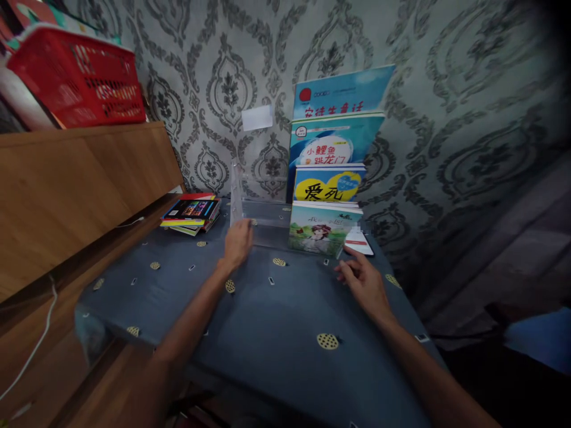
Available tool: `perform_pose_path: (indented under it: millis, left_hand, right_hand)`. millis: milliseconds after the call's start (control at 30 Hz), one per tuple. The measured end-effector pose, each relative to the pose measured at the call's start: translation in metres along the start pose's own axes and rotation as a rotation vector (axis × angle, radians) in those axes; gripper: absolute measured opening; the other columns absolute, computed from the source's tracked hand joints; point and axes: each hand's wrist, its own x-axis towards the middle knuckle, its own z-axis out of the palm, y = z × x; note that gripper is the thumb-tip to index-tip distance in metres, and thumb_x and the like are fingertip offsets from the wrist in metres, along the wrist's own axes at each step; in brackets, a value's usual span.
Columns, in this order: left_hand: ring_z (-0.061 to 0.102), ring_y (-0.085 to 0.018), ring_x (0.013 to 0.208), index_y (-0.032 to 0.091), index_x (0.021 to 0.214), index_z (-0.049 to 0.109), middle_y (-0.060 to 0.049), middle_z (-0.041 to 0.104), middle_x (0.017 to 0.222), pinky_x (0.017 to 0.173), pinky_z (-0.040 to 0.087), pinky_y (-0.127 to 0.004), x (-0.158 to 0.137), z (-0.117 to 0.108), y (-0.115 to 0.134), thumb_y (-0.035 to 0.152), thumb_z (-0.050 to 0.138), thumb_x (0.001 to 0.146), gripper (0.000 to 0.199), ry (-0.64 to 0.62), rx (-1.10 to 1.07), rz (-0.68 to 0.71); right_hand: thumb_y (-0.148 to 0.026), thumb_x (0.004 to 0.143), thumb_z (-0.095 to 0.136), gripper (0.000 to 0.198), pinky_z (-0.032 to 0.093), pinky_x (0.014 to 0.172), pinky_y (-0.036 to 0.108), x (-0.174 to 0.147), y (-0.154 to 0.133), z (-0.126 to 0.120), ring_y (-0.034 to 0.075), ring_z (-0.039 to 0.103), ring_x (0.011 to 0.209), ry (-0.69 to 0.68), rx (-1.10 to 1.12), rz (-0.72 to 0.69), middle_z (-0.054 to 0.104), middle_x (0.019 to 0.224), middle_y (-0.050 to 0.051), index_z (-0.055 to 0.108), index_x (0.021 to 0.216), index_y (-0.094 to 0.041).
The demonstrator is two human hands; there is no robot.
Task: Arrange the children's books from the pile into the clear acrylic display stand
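A clear plastic tiered book stand (267, 233) is on the cloth-covered table against the wall. My left hand (238, 242) is closed at its front left corner, with the fingertips hidden behind the hand. Upright picture books fill the stand's right half in steps: a green book with a cartoon child (319, 229) in front, a yellow and blue book (328, 183) behind it, then a teal book (334, 142) and a tall blue book (343, 89) at the back. Close to the stand's front right corner, my right hand (363, 285) has its fingers apart and holds nothing.
A loose pile of books (191, 213) lies at the table's back left. Right of the stand is a phone (358, 242) with a lit screen. On a wooden cabinet (84, 178) at left sits a red basket (80, 77). A white cable (44, 327) hangs below.
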Motion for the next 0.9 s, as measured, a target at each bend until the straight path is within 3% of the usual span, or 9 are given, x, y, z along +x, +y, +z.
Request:
perform_pose_path:
  millis: [133, 300, 400, 633, 900]
  left_hand:
    - [0.053, -0.035, 0.128, 0.005, 0.134, 0.051, -0.025, 0.059, 0.135, 0.11, 0.041, -0.05, 0.009, -0.021, -0.07, 0.021, 0.047, 0.093, 0.044, 0.171, 0.23, -0.243]
    - [0.027, -0.041, 0.151, 0.004, 0.151, 0.035, -0.028, 0.037, 0.159, 0.117, 0.025, -0.066, 0.025, -0.03, -0.121, 0.032, 0.056, 0.091, 0.07, -0.01, 0.388, -0.322]
    - [0.031, -0.041, 0.149, 0.005, 0.152, 0.034, -0.029, 0.041, 0.156, 0.114, 0.027, -0.068, 0.031, -0.027, -0.134, 0.037, 0.053, 0.094, 0.069, -0.098, 0.395, -0.314]
    - [0.048, -0.038, 0.137, 0.012, 0.135, 0.056, -0.026, 0.059, 0.14, 0.112, 0.028, -0.065, 0.033, -0.027, -0.144, 0.037, 0.04, 0.101, 0.045, -0.125, 0.452, -0.237]
    - [0.051, -0.035, 0.137, 0.015, 0.14, 0.056, -0.023, 0.059, 0.143, 0.112, 0.033, -0.057, 0.005, -0.049, -0.147, 0.034, 0.04, 0.102, 0.045, -0.153, 0.505, -0.103]
  right_hand:
    - [-0.047, 0.09, 0.055, 0.051, 0.054, 0.053, 0.031, -0.011, 0.003, -0.003, 0.019, 0.062, 0.055, -0.042, -0.004, 0.031, 0.07, 0.073, 0.003, 0.059, 0.133, -0.019]
    - [-0.048, 0.09, 0.053, 0.053, 0.055, 0.056, 0.032, -0.016, 0.004, 0.001, 0.018, 0.062, 0.054, -0.073, -0.03, 0.017, 0.07, 0.072, 0.003, 0.058, 0.132, -0.016]
    - [-0.048, 0.09, 0.053, 0.05, 0.055, 0.057, 0.033, -0.016, 0.003, 0.002, 0.019, 0.063, 0.054, -0.095, -0.051, -0.004, 0.07, 0.071, 0.003, 0.061, 0.129, -0.017]
    - [-0.045, 0.09, 0.052, 0.045, 0.056, 0.058, 0.034, -0.016, 0.001, 0.001, 0.019, 0.064, 0.054, -0.109, -0.065, -0.007, 0.071, 0.07, 0.003, 0.064, 0.124, -0.018]
    - [-0.044, 0.087, 0.053, 0.042, 0.056, 0.059, 0.034, -0.017, -0.001, 0.002, 0.02, 0.065, 0.054, -0.119, -0.082, 0.03, 0.072, 0.071, 0.004, 0.068, 0.117, -0.018]
